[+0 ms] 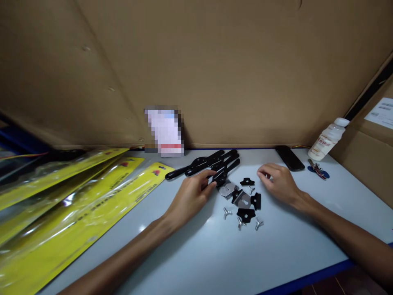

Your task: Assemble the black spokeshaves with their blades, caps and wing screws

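Observation:
My left hand (193, 192) pinches the near end of a black spokeshave body (221, 176) between thumb and fingers. This body lies with several other two-handled black spokeshave bodies (201, 164), overlapping in a pile. Just right of my left fingertips are flat grey blades, one (227, 189) partly over another (245, 201) with a keyhole slot. Black cap plates (246, 215) lie on and around them, and silver wing screws (241, 223) are scattered nearby. My right hand (278, 182) rests on the table to the right of these parts, its fingers loosely curled in, with nothing visible in them.
Yellow cards in clear plastic packaging (123, 196) cover the table's left side. A blurred-out phone-like object (166, 133) leans on the cardboard wall (221, 73). At the right are a dark phone (290, 158), keys (317, 169), a bottle (328, 139) and a carton (365, 151).

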The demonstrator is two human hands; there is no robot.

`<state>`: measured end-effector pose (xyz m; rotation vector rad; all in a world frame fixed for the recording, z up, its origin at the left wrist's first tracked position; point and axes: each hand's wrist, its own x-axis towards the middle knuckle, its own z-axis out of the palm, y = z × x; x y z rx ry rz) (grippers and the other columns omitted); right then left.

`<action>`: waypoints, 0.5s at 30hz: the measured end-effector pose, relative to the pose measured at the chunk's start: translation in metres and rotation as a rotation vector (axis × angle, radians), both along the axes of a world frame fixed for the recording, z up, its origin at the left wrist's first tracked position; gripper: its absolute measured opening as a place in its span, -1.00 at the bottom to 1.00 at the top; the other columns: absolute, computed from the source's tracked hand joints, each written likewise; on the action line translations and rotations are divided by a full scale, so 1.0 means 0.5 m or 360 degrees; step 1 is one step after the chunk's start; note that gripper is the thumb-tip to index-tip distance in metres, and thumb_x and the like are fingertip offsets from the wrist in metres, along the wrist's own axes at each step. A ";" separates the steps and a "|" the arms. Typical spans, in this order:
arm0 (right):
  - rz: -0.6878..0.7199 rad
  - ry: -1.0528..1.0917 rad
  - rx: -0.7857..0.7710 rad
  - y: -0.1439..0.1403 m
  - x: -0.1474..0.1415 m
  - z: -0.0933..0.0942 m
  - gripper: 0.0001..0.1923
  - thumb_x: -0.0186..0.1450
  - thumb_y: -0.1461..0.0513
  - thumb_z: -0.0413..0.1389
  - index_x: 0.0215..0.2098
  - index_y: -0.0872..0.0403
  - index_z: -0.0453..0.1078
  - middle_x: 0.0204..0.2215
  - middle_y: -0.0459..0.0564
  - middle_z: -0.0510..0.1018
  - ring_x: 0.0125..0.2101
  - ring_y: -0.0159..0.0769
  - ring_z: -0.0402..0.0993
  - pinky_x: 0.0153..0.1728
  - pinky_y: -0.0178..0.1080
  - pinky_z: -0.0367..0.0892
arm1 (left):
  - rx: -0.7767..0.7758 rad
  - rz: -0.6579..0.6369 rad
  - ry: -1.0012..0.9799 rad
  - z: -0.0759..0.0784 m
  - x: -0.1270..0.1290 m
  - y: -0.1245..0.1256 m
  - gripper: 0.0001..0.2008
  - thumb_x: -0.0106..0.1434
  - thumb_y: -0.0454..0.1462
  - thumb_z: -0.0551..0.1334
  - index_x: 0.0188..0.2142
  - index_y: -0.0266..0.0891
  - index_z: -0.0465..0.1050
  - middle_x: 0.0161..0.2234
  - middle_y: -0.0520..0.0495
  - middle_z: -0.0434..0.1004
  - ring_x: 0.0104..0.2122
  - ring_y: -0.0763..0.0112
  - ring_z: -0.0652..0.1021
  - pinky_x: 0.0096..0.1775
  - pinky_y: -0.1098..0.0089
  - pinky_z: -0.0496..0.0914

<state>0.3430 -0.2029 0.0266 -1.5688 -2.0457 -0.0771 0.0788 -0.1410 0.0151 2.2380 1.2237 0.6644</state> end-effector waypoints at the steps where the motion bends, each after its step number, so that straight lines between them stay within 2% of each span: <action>1: -0.0084 -0.0019 0.0043 0.007 0.015 0.005 -0.79 0.38 0.28 0.03 -0.38 0.08 0.46 -0.44 -0.03 0.54 -0.42 -0.30 0.42 -0.34 -0.26 0.23 | 0.0042 0.0013 0.0077 -0.001 -0.002 0.003 -0.65 0.33 -0.20 0.06 0.00 -0.31 0.44 -0.62 0.13 0.24 -0.58 0.40 0.30 -0.47 0.41 0.12; 5: -0.0403 -0.0051 0.0114 0.031 0.072 0.015 -0.81 0.34 0.24 0.09 -0.40 0.08 0.48 -0.50 -0.07 0.55 -0.49 -0.31 0.41 -0.40 -0.27 0.17 | 0.0251 0.0082 0.0545 0.003 -0.007 0.006 -0.62 0.38 -0.23 0.04 0.12 -0.29 0.35 -0.46 -0.06 0.54 -0.45 0.22 0.52 -0.42 0.35 0.22; 8: -0.0422 -0.0101 0.0058 0.038 0.084 0.013 -0.77 0.37 0.21 0.08 -0.41 0.08 0.48 -0.50 -0.06 0.55 -0.47 -0.29 0.42 -0.39 -0.26 0.19 | 0.0486 0.0093 0.0872 0.010 -0.006 -0.001 -0.62 0.41 -0.24 0.01 0.17 -0.27 0.31 -0.21 -0.21 0.61 -0.29 0.08 0.59 -0.43 0.31 0.28; 11: -0.0234 -0.0144 -0.0008 0.027 0.056 0.006 -0.73 0.42 0.20 0.03 -0.35 0.10 0.51 -0.40 0.01 0.58 -0.35 -0.21 0.46 -0.28 -0.20 0.28 | 0.0723 0.0114 0.0966 0.018 -0.003 -0.006 -0.66 0.43 -0.24 0.02 0.10 -0.27 0.37 -0.08 -0.26 0.54 -0.12 0.05 0.55 -0.37 0.30 0.36; 13: -0.0034 -0.0098 -0.0047 0.010 0.021 0.001 -0.77 0.43 0.20 0.03 -0.15 0.11 0.52 -0.25 0.07 0.59 -0.19 -0.16 0.47 -0.14 -0.14 0.34 | 0.0825 0.0105 0.0969 0.020 -0.002 -0.004 -0.69 0.43 -0.24 0.03 0.05 -0.30 0.42 -0.08 -0.27 0.52 -0.09 0.05 0.52 -0.23 0.24 0.40; 15: 0.0204 -0.0067 -0.0129 -0.013 -0.016 -0.002 -0.69 0.43 0.15 0.06 0.07 0.08 0.44 -0.06 0.12 0.55 -0.04 -0.13 0.42 -0.02 -0.06 0.35 | 0.0855 0.0101 0.0979 0.018 -0.004 0.003 -0.69 0.43 -0.24 0.02 0.02 -0.33 0.44 -0.09 -0.28 0.51 -0.09 0.03 0.50 -0.11 0.17 0.39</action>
